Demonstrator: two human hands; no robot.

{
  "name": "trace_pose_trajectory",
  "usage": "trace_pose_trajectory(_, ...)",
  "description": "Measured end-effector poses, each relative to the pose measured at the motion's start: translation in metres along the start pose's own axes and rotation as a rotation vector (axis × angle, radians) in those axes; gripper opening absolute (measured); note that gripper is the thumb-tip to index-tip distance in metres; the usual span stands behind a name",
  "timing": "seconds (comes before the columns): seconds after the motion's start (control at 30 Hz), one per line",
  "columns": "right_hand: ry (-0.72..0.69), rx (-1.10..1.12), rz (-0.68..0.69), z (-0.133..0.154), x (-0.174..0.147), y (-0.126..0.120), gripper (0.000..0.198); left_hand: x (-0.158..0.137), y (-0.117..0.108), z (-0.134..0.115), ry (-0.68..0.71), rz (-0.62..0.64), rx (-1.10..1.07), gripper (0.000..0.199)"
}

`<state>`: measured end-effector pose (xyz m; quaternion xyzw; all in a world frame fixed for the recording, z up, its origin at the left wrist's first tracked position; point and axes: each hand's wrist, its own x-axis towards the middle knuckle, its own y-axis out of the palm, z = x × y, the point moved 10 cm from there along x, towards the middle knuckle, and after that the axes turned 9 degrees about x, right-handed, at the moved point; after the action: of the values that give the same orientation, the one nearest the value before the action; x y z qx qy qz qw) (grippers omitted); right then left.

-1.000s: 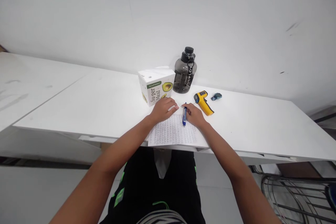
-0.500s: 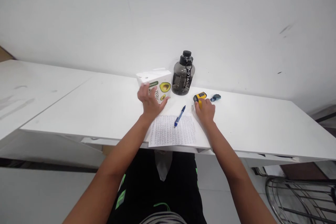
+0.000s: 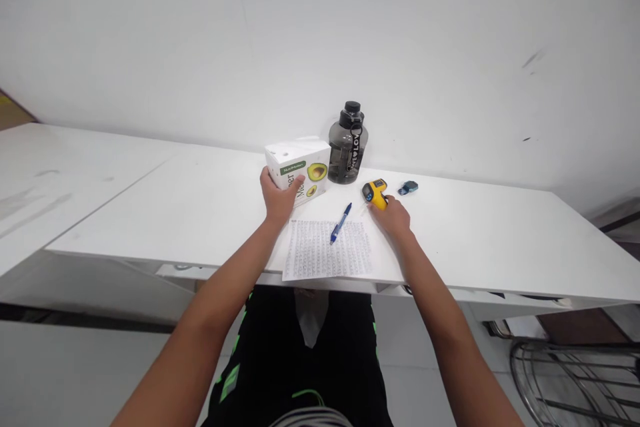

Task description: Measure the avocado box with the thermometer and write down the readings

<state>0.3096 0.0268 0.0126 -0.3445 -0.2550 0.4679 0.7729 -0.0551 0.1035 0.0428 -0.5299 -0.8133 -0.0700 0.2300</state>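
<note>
My left hand (image 3: 280, 199) is closed on the lower left corner of a white box (image 3: 300, 167) printed with avocados, the thumb lying across its front. The box stands upright on the white table. My right hand (image 3: 395, 217) grips the handle of a yellow and black infrared thermometer (image 3: 376, 194), which lies on or just above the tabletop. Between my hands, a blue pen (image 3: 341, 223) rests across a sheet of paper (image 3: 310, 257) covered in rows of writing.
A dark translucent water bottle (image 3: 349, 147) with a black cap stands right behind the box, near the wall. A small blue-grey object (image 3: 409, 187) lies right of the thermometer. The white table (image 3: 150, 207) runs along the wall. A metal rack (image 3: 565, 373) is low at the right.
My left hand has moved from the box's front to a grip around its left side, and the box has turned slightly. The thermometer has shifted a little left and nearer in my right hand.
</note>
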Motion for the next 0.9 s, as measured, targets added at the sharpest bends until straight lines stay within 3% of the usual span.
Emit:
trace_pose_trajectory(0.17, -0.345, 0.516, 0.19, 0.051, -0.023, 0.016, 0.063, -0.008, 0.003, 0.004, -0.17, -0.002, -0.16, 0.065)
trace_pose_trajectory(0.27, -0.485, 0.701, 0.283, 0.074, -0.041, 0.025, 0.06, -0.012, 0.009, 0.004, -0.194, 0.044, -0.164, 0.064)
trace_pose_trajectory(0.9, -0.554, 0.803, 0.452, 0.081, -0.049, 0.035, 0.061, -0.016, 0.016, -0.008, -0.154, 0.162, -0.087, 0.062)
